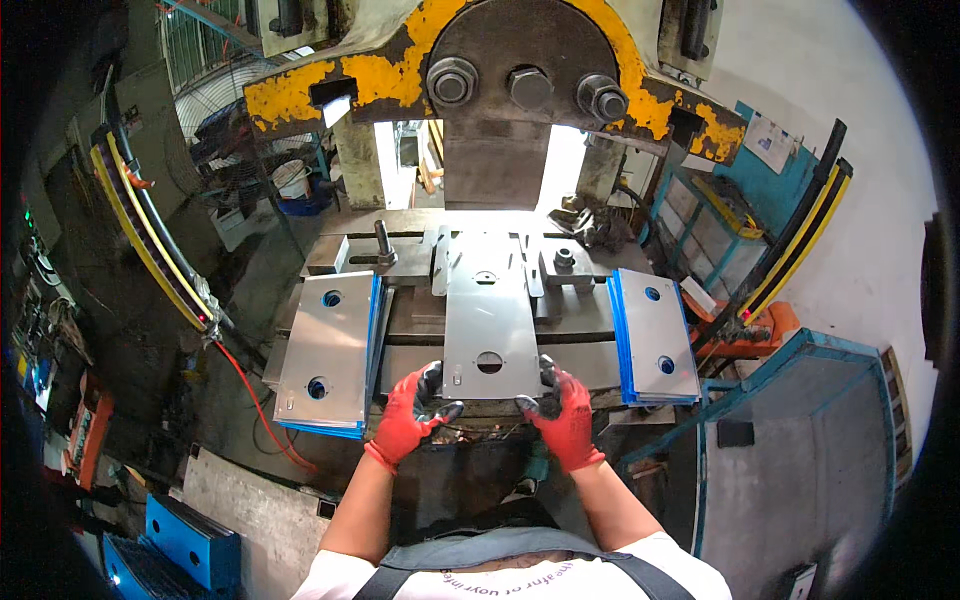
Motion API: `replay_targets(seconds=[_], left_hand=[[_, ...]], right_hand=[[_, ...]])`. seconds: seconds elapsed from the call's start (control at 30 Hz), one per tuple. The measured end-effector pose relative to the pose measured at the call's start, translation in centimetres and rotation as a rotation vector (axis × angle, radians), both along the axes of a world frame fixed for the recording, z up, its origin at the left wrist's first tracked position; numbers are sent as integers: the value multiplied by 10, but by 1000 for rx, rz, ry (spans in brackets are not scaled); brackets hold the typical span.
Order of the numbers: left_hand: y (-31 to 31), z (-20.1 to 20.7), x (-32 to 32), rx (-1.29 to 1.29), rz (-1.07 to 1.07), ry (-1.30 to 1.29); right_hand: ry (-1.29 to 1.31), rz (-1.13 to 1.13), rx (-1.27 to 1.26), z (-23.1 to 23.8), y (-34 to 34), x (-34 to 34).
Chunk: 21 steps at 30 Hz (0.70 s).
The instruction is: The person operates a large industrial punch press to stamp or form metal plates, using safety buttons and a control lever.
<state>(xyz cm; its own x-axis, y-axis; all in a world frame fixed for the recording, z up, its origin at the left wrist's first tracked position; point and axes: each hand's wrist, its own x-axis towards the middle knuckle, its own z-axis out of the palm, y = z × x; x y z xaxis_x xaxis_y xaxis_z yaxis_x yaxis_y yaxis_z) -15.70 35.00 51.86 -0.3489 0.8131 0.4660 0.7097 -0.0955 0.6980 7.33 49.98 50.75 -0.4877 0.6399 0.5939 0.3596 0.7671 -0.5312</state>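
A flat metal plate, with a large round hole near its front and a smaller cutout farther back, lies on the bed under the press. My left hand, in a red glove with dark fingertips, is at the plate's near left corner. Its thumb and fingers are apart, along the edges. At the near right corner is my right hand, gloved alike, its thumb by the front edge and its fingers beside the right edge. Both hands look open; whether the fingertips press on the plate I cannot tell.
Stacks of blue-edged plates flank the work, one left and one right. Above hangs the yellow-and-grey press ram. Yellow-black guard bars stand at left and right. More blue plates sit lower left; a blue-framed metal bin stands right.
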Motion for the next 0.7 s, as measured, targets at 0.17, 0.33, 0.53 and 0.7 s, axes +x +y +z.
replay_targets(seconds=[0.17, 0.33, 0.53, 0.7], left_hand=[[4, -24, -18, 9, -20, 3], [9, -34, -25, 61, -38, 15], [12, -39, -25, 68, -6, 14], [12, -31, -20, 99, 16, 35]], right_hand=[[125, 74, -167, 5, 8, -4], [222, 225, -454, -18, 29, 10], [125, 168, -225, -17, 28, 12], [119, 163, -178, -7, 24, 9]])
